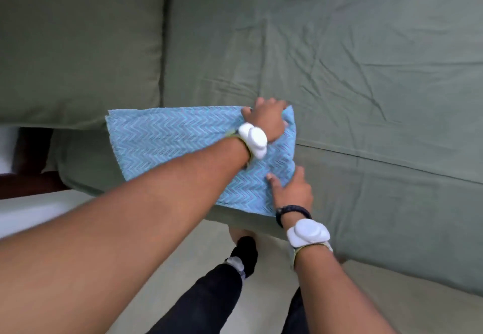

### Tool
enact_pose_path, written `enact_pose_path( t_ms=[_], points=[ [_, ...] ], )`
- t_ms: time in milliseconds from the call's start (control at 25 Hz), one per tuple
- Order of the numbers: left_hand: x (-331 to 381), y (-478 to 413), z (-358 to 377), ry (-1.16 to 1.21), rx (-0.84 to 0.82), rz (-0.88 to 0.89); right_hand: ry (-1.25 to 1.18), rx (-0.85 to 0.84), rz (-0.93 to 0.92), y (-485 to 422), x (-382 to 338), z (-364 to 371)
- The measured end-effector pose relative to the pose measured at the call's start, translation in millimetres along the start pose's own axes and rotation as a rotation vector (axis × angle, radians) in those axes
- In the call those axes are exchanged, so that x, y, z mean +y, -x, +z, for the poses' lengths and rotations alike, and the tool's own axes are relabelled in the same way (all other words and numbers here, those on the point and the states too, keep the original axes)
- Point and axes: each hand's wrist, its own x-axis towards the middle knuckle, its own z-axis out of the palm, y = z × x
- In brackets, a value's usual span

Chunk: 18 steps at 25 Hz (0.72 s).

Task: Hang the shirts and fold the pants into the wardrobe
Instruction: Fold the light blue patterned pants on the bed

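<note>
Blue zigzag garment (170, 140) gripped at two corners on the bed (366, 72).

I see the garment folded flat near the bed's front edge, on the green sheet, its left end just beside a green pillow (78, 46). The left hand (264, 122) reaches across the garment, and its curled fingers clutch the far right corner, bunching the cloth. The right hand (292, 190) pinches the near right edge, thumb on top and fingers wrapped over the side. I note a white pod (253, 137) on each wrist and a black band (292, 209) on the right wrist.
</note>
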Motion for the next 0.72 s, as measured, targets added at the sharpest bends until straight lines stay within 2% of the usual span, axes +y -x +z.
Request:
enact_pose_path(
  t_ms=[120, 200, 240, 320, 360, 520, 600, 720],
  points=[
    [24, -21, -4, 0.007, -0.009, 0.033, 0.087, -0.154, 0.135, 11, 41, -13],
    [42, -16, 2, 0.023, 0.026, 0.119, 0.089, -0.127, 0.190, 16, 65, -32],
    [53, -10, 7, 0.012, 0.100, 0.137, 0.090, -0.091, 0.199, 17, 74, -42],
    [85, 8, 20, -0.002, 0.281, 0.036, 0.062, 0.001, 0.219, 16, 83, -61],
    [101, 21, 28, 0.025, 0.294, -0.054, 0.028, 0.045, 0.224, 15, 82, -68],
    [126, 50, 50, 0.163, 0.092, -0.315, -0.075, 0.134, 0.204, 21, 61, -72],
    [111, 40, 35, 0.290, 0.045, -0.286, -0.077, 0.192, 0.117, 34, 46, -68],
    [72, 33, -5, 0.558, 0.040, -0.260, -0.056, 0.233, -0.197, 62, 20, -55]
  ],
)
